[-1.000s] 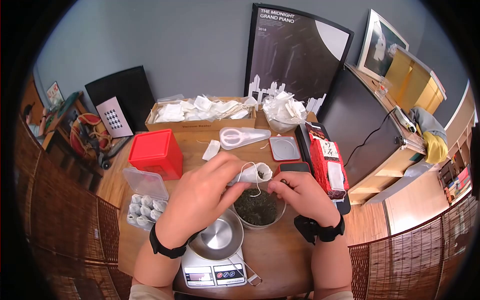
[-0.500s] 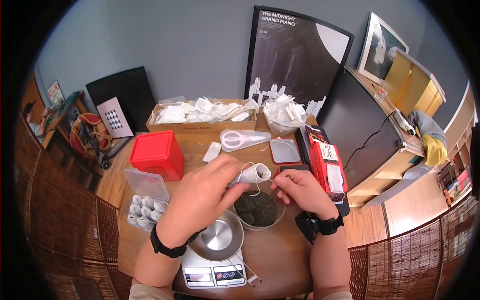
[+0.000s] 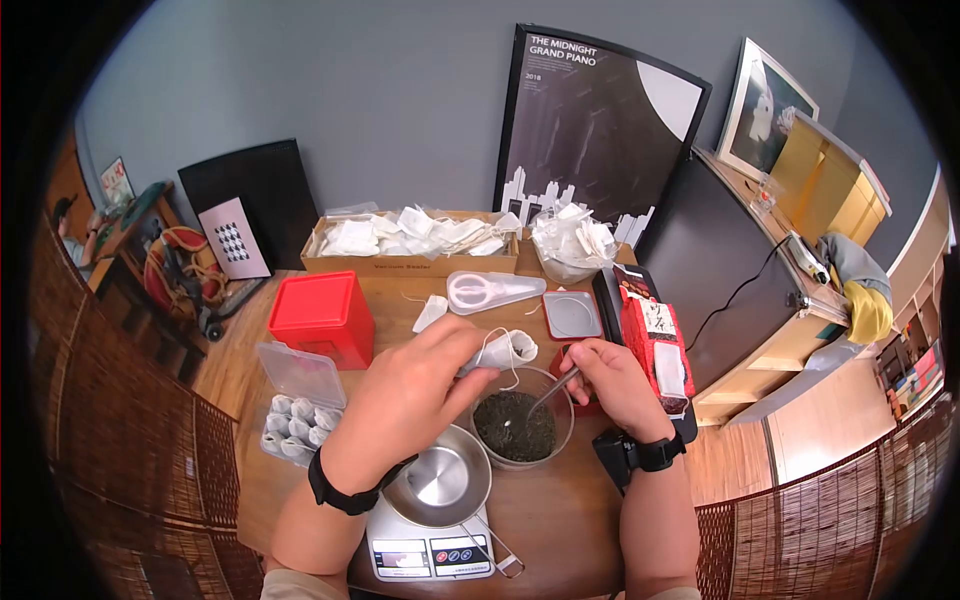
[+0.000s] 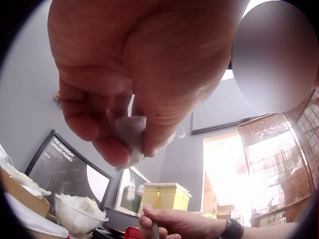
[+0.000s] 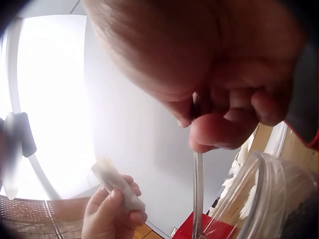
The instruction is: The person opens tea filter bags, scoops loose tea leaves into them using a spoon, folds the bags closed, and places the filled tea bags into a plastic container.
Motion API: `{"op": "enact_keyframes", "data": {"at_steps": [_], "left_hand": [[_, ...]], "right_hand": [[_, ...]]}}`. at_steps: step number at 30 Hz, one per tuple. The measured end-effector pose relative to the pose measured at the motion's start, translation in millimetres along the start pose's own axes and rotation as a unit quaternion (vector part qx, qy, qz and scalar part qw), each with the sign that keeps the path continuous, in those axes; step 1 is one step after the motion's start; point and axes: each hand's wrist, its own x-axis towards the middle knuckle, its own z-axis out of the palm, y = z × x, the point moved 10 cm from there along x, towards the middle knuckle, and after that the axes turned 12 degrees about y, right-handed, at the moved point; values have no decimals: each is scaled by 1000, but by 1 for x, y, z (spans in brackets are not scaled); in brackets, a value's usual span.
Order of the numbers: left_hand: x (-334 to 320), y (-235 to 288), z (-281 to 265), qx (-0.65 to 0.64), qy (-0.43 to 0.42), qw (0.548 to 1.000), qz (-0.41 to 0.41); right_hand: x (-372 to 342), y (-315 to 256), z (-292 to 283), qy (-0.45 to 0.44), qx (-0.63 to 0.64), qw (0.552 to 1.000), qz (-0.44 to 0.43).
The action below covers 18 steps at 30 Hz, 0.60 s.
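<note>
My left hand (image 3: 405, 385) pinches a small white tea bag (image 3: 500, 352) between thumb and fingers. The bag's mouth faces right, dark bits show inside, and its string loops over the rim. With thumb and fingers my right hand (image 3: 618, 388) grips the handle of a metal spoon (image 3: 550, 396). The spoon slants down into a clear bowl (image 3: 571, 435), its tip among dark dry tea leaves (image 3: 500, 440). The tea bag is just above the bowl's far left side. In the right wrist view the spoon handle (image 5: 198, 181) runs straight down from my fingertips.
A steel pan (image 3: 438, 478) sits on a kitchen scale (image 3: 405, 562) nearer me. Filled tea bags (image 3: 290, 430) lie in a lidded plastic box at left, beside a red canister (image 3: 320, 318). Farther back are a cardboard box (image 3: 410, 265) of bags, cased scissors (image 3: 492, 291) and a red packet (image 3: 655, 335).
My right hand has moved the spoon away from the tea bag's mouth and down into the tea leaves. The left hand keeps hold of the bag in nearly the same place.
</note>
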Motion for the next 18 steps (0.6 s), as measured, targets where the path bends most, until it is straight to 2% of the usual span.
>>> {"op": "enact_keyframes", "data": {"at_steps": [2, 8, 10, 12, 18], "left_hand": [[-1, -3, 1, 1, 0, 1000, -2], [0, -12, 0, 38, 6, 999, -1], [-3, -17, 7, 65, -36, 997, -16], [-5, -18, 10, 65, -42, 997, -15], [-8, -16, 16, 67, -72, 995, -17]], "right_hand": [[0, 1, -2, 5, 15, 1000, -8], [4, -11, -31, 104, 104, 988, -42], [0, -20, -41, 133, 121, 982, -57], [-6, -31, -53, 172, 161, 968, -87], [-18, -50, -70, 203, 208, 946, -143]]}}
